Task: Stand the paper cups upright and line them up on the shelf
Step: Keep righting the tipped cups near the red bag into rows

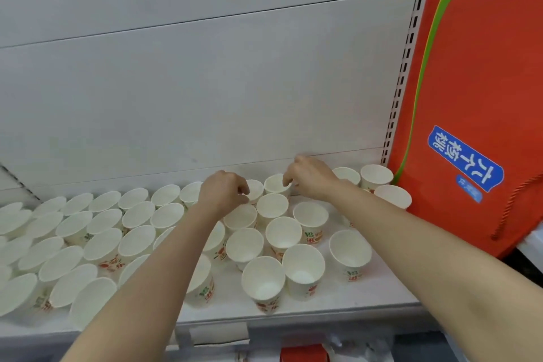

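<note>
Several white paper cups with red and green print stand upright in rows across the white shelf [338, 301]. Both my arms reach to the back row. My left hand [221, 191] has curled fingers at the rim of a back-row cup [255, 189]; whether it grips the rim is unclear. My right hand [311, 175] pinches the rim of the neighbouring back-row cup [274, 184] with its fingertips. Closer to me, loosely spaced cups such as one at the front [263, 282] stand on the right half.
A red bag with a blue label [467, 126] leans at the shelf's right end, beside the perforated upright [402, 73]. The white back panel [205, 82] rises behind the cups. A red item [302, 354] shows below the shelf edge.
</note>
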Demonstrator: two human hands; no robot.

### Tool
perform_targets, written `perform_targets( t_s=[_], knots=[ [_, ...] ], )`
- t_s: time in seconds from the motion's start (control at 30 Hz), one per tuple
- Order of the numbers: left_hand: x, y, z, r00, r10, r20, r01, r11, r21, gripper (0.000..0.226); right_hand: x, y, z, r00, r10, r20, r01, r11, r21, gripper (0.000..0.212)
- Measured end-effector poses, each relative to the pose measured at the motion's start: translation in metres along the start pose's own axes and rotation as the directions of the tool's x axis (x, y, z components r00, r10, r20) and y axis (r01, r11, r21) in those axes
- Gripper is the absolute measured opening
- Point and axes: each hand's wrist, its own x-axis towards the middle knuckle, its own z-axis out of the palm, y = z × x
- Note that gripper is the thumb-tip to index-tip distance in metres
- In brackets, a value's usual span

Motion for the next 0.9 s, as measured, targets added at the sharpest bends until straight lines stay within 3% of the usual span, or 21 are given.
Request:
perform_targets(
  t_s=[0.17, 0.33, 0.57, 0.9],
  knots=[
    [0.013, 0.011, 0.002, 0.994, -0.003, 0.112, 0.0, 1.0, 0.029, 0.011, 0.0, -0.002, 0.014, 1.0, 0.0, 0.014, 0.0, 1.0, 0.018, 0.008],
    [0.023, 0.016, 0.008, 0.989, -0.023, 0.149, 0.019, 0.999, 0.027, 0.011, -0.008, 0.016, 0.009, 0.994, 0.083, -0.066, -0.085, 0.996, -0.023, 0.014],
    [0.032, 0.044, 0.018, 1.0, 0.012, -0.009, -0.012, 1.0, 0.013, 0.017, -0.024, 0.043, 0.007, 0.989, 0.137, -0.049, -0.142, 0.983, -0.119, 0.017],
    [0.037, 0.086, 0.028, 0.998, 0.05, -0.034, -0.05, 0.999, 0.004, 0.022, -0.042, 0.043, 0.004, 0.987, 0.143, -0.079, -0.158, 0.959, -0.235, 0.016]
  ],
)
